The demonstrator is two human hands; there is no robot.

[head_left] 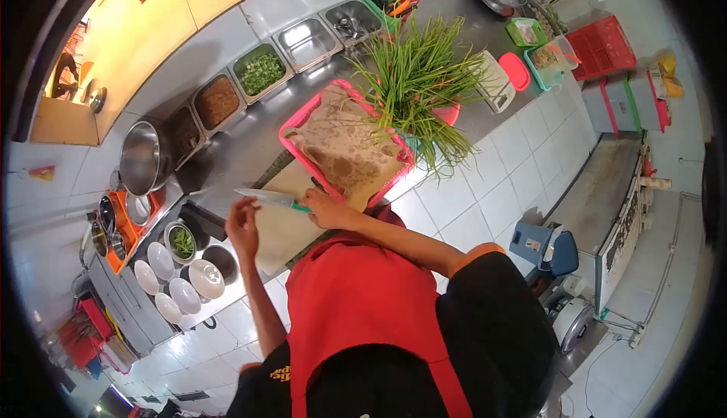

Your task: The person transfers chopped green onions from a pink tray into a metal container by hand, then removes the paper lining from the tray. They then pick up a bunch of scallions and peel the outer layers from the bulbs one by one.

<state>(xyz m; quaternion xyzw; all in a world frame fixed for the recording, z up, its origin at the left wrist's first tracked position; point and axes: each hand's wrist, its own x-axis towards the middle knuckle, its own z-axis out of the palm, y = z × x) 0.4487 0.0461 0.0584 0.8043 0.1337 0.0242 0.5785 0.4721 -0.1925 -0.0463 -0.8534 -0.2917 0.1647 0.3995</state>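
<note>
My right hand (327, 208) is wrapped round the green handle of a kitchen knife (265, 196), its blade pointing left over a pale cutting board (284, 236). Close by the blade's tip is my left hand (242, 227), raised at the board's left edge with its fingers loosely bent and nothing visible in them. A pink basket (294, 150) lined with stained brown paper (341, 141) stands just beyond the board. Long green onions (416, 77) are heaped at the basket's far right side.
Steel pans along the wall hold chopped greens (260, 72) and a brown filling (216, 102). A big metal bowl (142, 158) stands at the left, above white bowls (184, 297) and a container of cut greens (181, 242). Farther right are a white-lidded box (496, 81) and red crates (602, 47).
</note>
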